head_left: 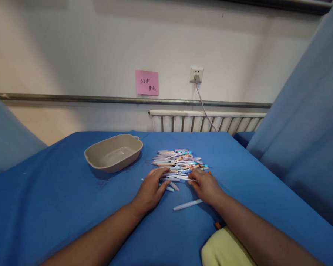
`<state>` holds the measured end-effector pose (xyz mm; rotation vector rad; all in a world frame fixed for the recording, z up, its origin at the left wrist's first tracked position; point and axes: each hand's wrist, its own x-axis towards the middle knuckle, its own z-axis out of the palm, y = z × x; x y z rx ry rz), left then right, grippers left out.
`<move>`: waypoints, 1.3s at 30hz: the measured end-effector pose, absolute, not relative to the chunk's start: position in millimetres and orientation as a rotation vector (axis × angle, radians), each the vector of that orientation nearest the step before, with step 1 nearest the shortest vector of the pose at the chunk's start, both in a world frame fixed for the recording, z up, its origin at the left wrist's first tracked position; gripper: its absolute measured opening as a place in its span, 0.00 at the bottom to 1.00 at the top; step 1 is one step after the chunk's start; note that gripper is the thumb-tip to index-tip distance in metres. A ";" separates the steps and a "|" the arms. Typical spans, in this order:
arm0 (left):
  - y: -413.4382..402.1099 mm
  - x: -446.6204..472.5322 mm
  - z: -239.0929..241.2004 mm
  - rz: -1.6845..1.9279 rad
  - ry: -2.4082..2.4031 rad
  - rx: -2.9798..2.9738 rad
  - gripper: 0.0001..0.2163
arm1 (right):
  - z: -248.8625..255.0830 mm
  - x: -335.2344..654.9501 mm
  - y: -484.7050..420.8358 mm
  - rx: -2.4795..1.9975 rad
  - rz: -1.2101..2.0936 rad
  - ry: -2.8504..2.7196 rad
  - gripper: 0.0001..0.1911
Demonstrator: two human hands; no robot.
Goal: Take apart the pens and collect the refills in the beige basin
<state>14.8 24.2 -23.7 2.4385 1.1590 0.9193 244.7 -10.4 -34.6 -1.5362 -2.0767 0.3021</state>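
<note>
A loose heap of pens [180, 159], white, lilac, orange and blue, lies across the blue cloth. At its near left edge is my left hand [151, 188], thumb and fingers apart; a few pens lie by the thumb. My right hand [205, 184] is at the near right edge, its fingers curled and pinched at the end of a thin white pen [184, 178]. Its fingertips are partly hidden. One pale blue pen [186, 205] lies apart from the heap, just below my right hand, its right end close beneath the palm.
A beige plastic basin [113, 168] with nothing in it stands left of the heap. Yellow fabric [224, 249] and a small brown object [217, 225] lie under my right forearm. Behind the table are a radiator [205, 122], a plugged-in cable [202, 103] and blue curtains [308, 129].
</note>
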 end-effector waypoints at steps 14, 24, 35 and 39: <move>29.2 7.1 -17.6 0.898 1.277 2.517 0.10 | -32.9 248.9 -8.1 -1.552 0.273 -2.114 0.10; 21.9 9.8 -16.6 1.026 1.038 2.530 0.08 | -4.6 257.1 -35.2 -1.269 0.519 -2.454 0.15; -7.4 22.7 -3.3 0.530 0.761 2.674 0.12 | -9.3 248.9 -33.1 -1.370 0.489 -2.432 0.04; -8.0 26.7 -5.2 0.419 0.734 2.765 0.07 | -8.1 250.5 -37.2 -1.325 0.511 -2.459 0.11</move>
